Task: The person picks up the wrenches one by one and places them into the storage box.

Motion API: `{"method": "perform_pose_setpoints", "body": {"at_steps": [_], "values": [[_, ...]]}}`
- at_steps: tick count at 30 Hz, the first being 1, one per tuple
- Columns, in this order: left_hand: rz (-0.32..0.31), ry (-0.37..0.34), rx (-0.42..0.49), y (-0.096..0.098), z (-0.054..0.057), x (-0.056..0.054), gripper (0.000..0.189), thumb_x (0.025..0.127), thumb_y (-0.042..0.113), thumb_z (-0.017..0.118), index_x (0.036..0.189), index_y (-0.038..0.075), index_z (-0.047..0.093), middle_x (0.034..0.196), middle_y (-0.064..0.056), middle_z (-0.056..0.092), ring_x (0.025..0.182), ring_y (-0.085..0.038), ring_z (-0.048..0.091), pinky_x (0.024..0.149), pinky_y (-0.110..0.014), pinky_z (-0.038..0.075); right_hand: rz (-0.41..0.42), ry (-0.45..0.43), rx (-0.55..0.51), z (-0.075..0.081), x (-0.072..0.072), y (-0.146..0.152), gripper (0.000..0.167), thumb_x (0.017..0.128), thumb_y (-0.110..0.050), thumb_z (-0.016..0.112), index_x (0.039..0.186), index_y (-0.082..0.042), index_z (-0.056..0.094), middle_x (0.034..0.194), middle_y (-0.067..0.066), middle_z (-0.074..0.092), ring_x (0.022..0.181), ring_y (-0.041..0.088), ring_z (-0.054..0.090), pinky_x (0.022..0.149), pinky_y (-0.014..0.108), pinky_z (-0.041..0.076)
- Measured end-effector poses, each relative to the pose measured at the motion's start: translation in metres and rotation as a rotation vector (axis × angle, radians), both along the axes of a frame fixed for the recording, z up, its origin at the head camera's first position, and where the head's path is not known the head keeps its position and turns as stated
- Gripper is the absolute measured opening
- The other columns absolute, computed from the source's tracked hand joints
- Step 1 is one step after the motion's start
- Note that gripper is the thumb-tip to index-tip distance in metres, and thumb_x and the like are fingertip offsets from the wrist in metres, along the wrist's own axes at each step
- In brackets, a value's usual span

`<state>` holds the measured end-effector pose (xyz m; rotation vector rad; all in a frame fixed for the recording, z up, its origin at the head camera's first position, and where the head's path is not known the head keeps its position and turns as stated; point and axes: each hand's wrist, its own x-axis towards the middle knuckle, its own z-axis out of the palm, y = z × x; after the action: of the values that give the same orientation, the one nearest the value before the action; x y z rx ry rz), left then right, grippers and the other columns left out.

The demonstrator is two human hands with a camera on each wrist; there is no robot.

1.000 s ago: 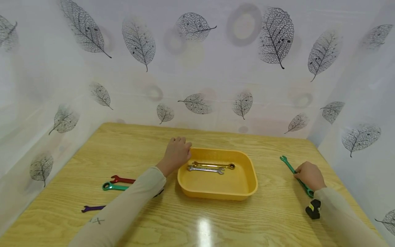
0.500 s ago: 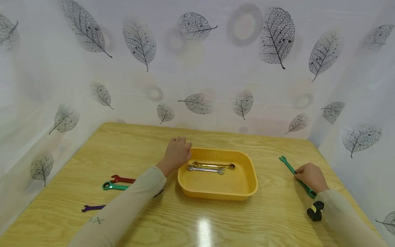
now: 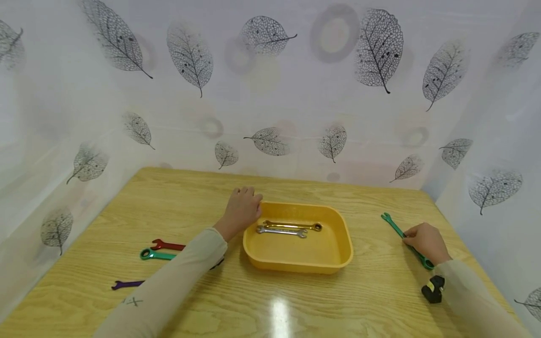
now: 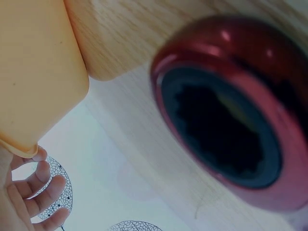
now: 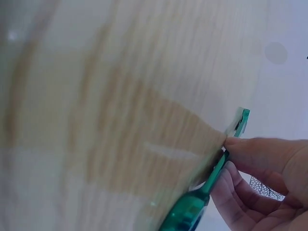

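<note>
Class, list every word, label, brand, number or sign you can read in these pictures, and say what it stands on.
"X", or a mark like it, on the left sleeve; strokes beside it unclear.
Silver wrench: lettering on its handle, too small to read.
Yellow tray: faint marks on its far wall, unreadable.
Green wrench in the right hand: no text can be made out.

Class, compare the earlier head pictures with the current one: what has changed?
The green wrench pinched by the right hand has turned slightly: in the head view its open end shifted a little left and its ring end a little right. The right hand edged right. Nothing was newly grasped or released. The left hand, yellow tray, gold wrench and silver wrench stayed put.
</note>
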<state>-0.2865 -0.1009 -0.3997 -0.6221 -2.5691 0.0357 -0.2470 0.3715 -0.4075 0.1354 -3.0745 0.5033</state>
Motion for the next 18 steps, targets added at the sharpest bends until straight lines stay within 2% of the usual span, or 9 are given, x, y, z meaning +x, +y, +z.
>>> {"method": "perform_pose_setpoints", "body": {"at_steps": [8, 13, 18], "values": [[0.008, -0.024, -0.002, -0.0009, -0.0014, -0.0014, 0.011, 0.084, 0.020, 0.060, 0.087, 0.011, 0.066, 0.085, -0.009, 0.062, 0.082, -0.025, 0.059, 0.079, -0.041, 0.047, 0.010, 0.005, 0.020, 0.0011, 0.0015, -0.0017, 0.024, 0.078, -0.005, 0.069, 0.092, 0.014, 0.068, 0.084, 0.028, 0.069, 0.071, 0.036, 0.065, 0.061, 0.044, 0.052], [-0.001, -0.028, 0.008, -0.0014, -0.0013, -0.0011, 0.012, 0.085, 0.019, 0.060, 0.088, 0.010, 0.066, 0.085, -0.010, 0.062, 0.082, -0.026, 0.059, 0.079, -0.042, 0.047, 0.020, -0.026, 0.071, 0.0050, 0.0046, -0.0022, 0.022, 0.076, -0.005, 0.070, 0.088, 0.014, 0.069, 0.084, 0.029, 0.068, 0.072, 0.039, 0.065, 0.063, 0.046, 0.052], [-0.011, -0.019, 0.014, -0.0014, -0.0005, -0.0006, 0.011, 0.084, 0.019, 0.060, 0.087, 0.010, 0.067, 0.084, -0.010, 0.062, 0.081, -0.026, 0.059, 0.078, -0.041, 0.047, 0.020, -0.049, 0.077, 0.0067, 0.0086, -0.0018, 0.019, 0.077, -0.004, 0.070, 0.084, 0.013, 0.069, 0.080, 0.027, 0.068, 0.069, 0.036, 0.065, 0.061, 0.045, 0.053]]}}
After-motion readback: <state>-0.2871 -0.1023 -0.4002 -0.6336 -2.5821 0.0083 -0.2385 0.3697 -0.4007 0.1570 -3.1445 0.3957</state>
